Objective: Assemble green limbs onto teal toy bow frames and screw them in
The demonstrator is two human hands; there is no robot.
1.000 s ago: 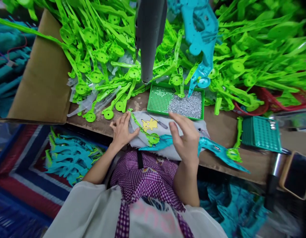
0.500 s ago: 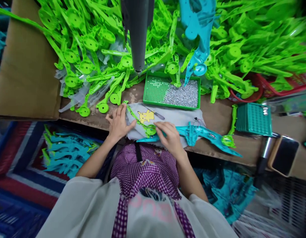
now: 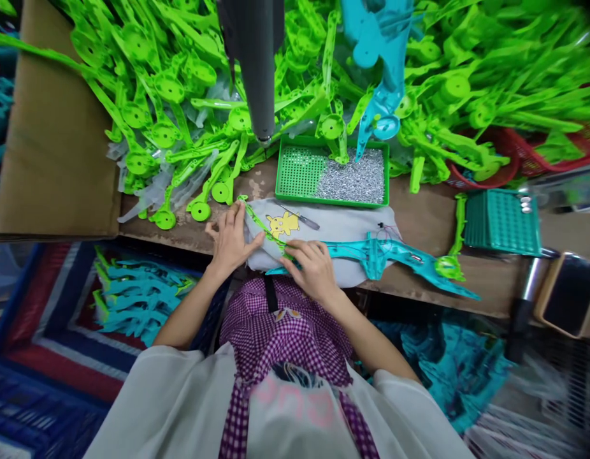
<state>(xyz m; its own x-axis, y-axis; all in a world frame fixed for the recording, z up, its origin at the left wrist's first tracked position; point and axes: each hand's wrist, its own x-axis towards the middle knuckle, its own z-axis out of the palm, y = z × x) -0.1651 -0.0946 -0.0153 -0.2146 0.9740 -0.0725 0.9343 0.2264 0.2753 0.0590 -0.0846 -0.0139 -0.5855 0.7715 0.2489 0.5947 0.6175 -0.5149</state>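
Observation:
My left hand (image 3: pixel 232 239) lies at the left edge of the grey cloth (image 3: pixel 343 223), fingers stretched and thumb apart. Its fingertips touch the upper end of a slim green plastic arm (image 3: pixel 257 221) with a dark line along it. Bent fingers of my right hand (image 3: pixel 311 266) are pressed together over that arm's round lower end, mostly covering it. What they pinch is hidden. Beneath this hand runs a long blue bow-shaped plastic part (image 3: pixel 345 250), reaching right across the cloth. A second green arm (image 3: pixel 449 266) sits at the blue part's right end.
A grey powered screwdriver (image 3: pixel 259 83) hangs above the bench. Behind the cloth stands a green tray (image 3: pixel 299 199) of small metal screws. A small hand screwdriver (image 3: pixel 308 222) lies on the cloth. Green parts (image 3: pixel 171 89) pile up behind. Teal baskets (image 3: pixel 501 223) and a phone (image 3: pixel 569 293) are at right.
My right hand has slid left along the green arm, now covering its round end. My left hand stays almost still. The view has shifted slightly.

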